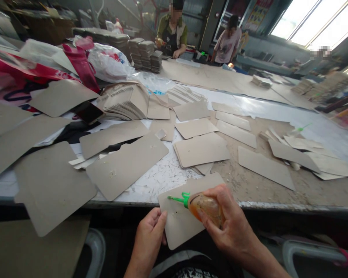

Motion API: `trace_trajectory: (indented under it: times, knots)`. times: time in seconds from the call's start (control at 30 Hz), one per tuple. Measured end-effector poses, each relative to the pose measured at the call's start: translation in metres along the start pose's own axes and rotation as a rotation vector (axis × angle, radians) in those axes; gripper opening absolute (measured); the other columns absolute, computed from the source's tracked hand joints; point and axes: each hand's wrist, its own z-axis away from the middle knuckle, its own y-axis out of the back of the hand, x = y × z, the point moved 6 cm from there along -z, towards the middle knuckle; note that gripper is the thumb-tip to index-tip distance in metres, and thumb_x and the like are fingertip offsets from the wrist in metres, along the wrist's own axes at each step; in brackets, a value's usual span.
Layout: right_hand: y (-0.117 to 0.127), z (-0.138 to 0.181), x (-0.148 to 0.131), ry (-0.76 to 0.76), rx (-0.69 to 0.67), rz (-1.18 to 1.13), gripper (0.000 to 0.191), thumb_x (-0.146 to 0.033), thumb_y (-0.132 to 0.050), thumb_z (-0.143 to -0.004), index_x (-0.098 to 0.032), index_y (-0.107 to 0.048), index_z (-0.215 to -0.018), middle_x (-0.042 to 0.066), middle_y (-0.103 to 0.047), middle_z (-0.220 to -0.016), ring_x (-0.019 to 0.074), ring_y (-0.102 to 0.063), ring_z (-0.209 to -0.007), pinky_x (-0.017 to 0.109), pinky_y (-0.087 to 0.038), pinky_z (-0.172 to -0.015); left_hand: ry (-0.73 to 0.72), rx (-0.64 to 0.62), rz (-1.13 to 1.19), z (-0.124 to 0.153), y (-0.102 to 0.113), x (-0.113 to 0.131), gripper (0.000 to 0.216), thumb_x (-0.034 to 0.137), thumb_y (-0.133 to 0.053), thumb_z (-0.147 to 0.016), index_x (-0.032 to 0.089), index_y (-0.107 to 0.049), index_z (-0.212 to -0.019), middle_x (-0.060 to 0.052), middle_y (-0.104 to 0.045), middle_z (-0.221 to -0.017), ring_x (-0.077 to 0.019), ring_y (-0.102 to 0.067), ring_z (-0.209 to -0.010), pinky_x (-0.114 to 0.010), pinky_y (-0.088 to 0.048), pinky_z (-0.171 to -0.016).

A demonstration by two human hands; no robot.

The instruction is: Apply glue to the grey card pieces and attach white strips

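Observation:
My left hand [150, 235] pinches the left edge of a beige cardboard piece [185, 231] with rounded corners, which juts over the table's front edge toward me. Wrapped round a clear squeeze bottle [207, 204] of orange liquid is my right hand [229, 216]. The bottle lies nearly sideways, and its green nozzle [178, 199] points left, with the tip over or on the card's upper left part. A few small dark marks show on the card. Behind it lies a small stack of similar cards [203, 150].
Loose cards [127, 166] spread left and right across the white table [150, 185]. A fanned stack of cards [127, 102], a dark phone [89, 112] and plastic bags [107, 61] sit at the back left. Two people [171, 34] [226, 42] are beyond the table.

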Motion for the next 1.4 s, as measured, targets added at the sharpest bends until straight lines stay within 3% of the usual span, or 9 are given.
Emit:
trace_trajectory:
  times: [0.17,0.5,0.8,1.4]
  knots:
    - [-0.001,0.0,-0.001,-0.004,-0.01,-0.01,0.03,-0.01,-0.052,-0.081,-0.024,-0.046,-0.107,0.003,-0.047,-0.097,0.0189,-0.051,-0.085,0.031,-0.045,-0.074,0.008,0.017,0.012,0.002,0.0,0.002,0.053,0.069,-0.064,-0.062,0.017,-0.06,-0.071,0.001,-0.056,-0.053,-0.0094,-0.043,-0.038,-0.022,-0.034,-0.036]
    - [0.025,0.006,0.02,-0.026,0.085,0.144,0.027,-0.013,-0.053,-0.082,-0.023,-0.046,-0.106,0.004,-0.047,-0.096,0.0195,-0.052,-0.084,0.031,-0.046,-0.072,0.014,0.036,0.026,0.002,0.001,0.002,0.054,0.07,-0.066,-0.061,0.017,-0.062,-0.072,0.002,-0.056,-0.049,-0.0099,-0.043,-0.038,-0.022,-0.035,-0.037]
    - [0.047,0.011,0.041,-0.107,0.149,0.181,0.021,-0.02,-0.056,-0.085,-0.024,-0.047,-0.103,0.003,-0.049,-0.094,0.0185,-0.055,-0.079,0.031,-0.048,-0.071,0.006,-0.006,-0.052,-0.002,0.009,-0.015,0.055,0.069,-0.064,-0.068,0.016,-0.066,-0.084,0.002,-0.059,-0.055,-0.0106,-0.047,-0.043,-0.022,-0.038,-0.041]
    - [0.093,0.027,0.092,-0.217,0.359,0.351,0.02,-0.033,-0.059,-0.085,-0.024,-0.05,-0.1,0.004,-0.05,-0.093,0.0217,-0.054,-0.08,0.035,-0.047,-0.071,-0.037,0.133,-0.02,0.007,0.006,-0.002,0.049,0.063,-0.07,-0.067,0.016,-0.068,-0.082,0.002,-0.06,-0.055,-0.0091,-0.043,-0.043,-0.02,-0.034,-0.04]
